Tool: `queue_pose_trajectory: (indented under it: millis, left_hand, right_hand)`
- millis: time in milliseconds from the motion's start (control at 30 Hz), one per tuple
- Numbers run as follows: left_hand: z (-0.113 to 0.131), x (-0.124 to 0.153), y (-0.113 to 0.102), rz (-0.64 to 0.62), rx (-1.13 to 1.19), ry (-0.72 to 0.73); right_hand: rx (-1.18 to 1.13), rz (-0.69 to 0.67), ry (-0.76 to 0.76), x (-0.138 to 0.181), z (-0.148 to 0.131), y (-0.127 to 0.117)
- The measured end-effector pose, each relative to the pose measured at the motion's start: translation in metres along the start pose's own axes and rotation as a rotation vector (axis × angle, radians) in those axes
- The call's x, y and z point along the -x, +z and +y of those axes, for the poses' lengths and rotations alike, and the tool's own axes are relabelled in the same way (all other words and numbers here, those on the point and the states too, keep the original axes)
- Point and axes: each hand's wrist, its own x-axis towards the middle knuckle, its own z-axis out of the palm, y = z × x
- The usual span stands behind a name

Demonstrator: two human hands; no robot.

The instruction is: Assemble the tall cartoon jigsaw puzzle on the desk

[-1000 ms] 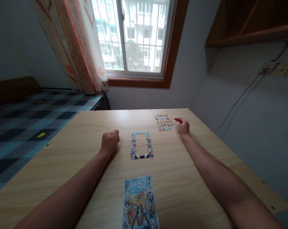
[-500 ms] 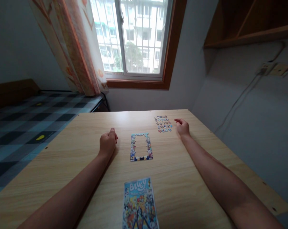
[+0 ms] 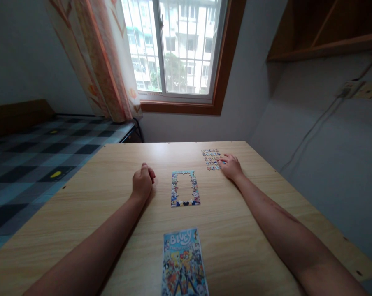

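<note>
On the wooden table, my left hand (image 3: 143, 181) rests on its side to the left of the puzzle frame, fingers curled into a loose fist with the thumb on top. My right hand (image 3: 231, 166) reaches over the right side of the loose puzzle pieces (image 3: 211, 158), its fingers stretched out and the fingertips at the pieces. Those pieces lie in several rows, and some are covered by the fingers. Between the hands lies a joined puzzle border (image 3: 174, 190), a rectangle whose middle shows bare wood.
Closest to me lies a colourful picture sheet or box lid (image 3: 184, 263) marked "Bluey". A bed with a checked cover (image 3: 90, 142) stands left of the table (image 3: 247, 255). Beyond are a curtain (image 3: 108, 65) and a barred window (image 3: 186, 53); a shelf (image 3: 324, 49) hangs at the upper right.
My right hand has moved left onto the edge of the loose pieces, and its fingers have spread over them. My left hand stays in place; the view has shifted slightly.
</note>
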Motion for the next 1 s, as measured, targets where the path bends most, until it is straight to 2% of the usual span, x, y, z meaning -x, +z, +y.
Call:
queue_pose_trajectory:
  millis: [333,1000]
  left_hand:
    - [-0.002,-0.001,0.000,0.006,0.010,0.012]
    - [0.000,-0.001,-0.001,0.015,-0.024,0.042]
  right_hand:
    - [0.194,-0.109,-0.079,0.001,-0.008,-0.002]
    - [0.194,-0.078,-0.053,0.003,-0.018,-0.007]
